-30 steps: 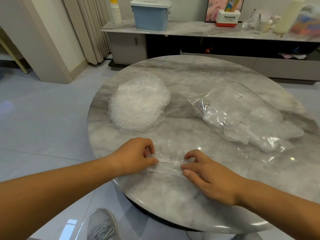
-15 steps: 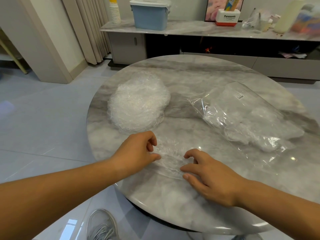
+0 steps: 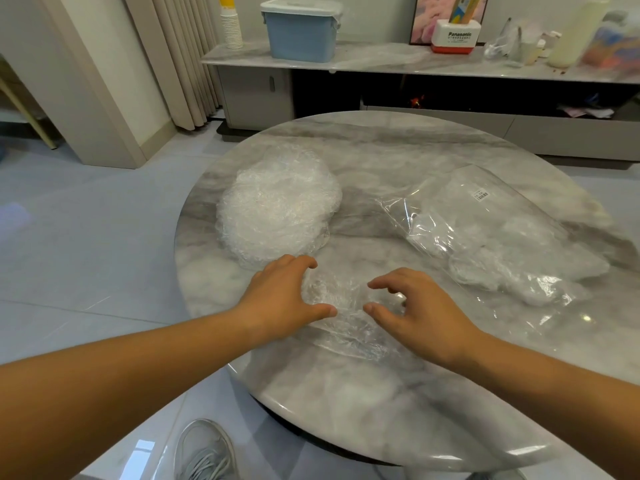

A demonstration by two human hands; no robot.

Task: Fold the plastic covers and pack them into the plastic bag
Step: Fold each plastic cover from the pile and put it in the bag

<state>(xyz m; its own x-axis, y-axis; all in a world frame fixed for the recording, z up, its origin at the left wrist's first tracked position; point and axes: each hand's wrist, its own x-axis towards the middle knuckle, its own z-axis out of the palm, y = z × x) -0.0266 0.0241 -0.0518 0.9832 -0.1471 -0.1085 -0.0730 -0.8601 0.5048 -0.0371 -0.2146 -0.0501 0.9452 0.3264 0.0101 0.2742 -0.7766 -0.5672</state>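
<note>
Plastic cover point(image 3: 346, 329) under both arched hands point(image 3: 282, 299) point(image 3: 424, 317)

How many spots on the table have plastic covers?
3: a pile far left; one cover between the left hand and right hand; some inside the plastic bag at right. Singles within pile and bag can't be counted.

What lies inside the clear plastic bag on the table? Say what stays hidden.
Through the plastic bag show crumpled plastic covers, bunched toward its near end. Their number cannot be told: they overlap.

"Panasonic" on white-and-red box point(image 3: 455, 36), unreadable barcode sticker point(image 3: 481, 195) on plastic bag point(image 3: 491, 233)
</note>
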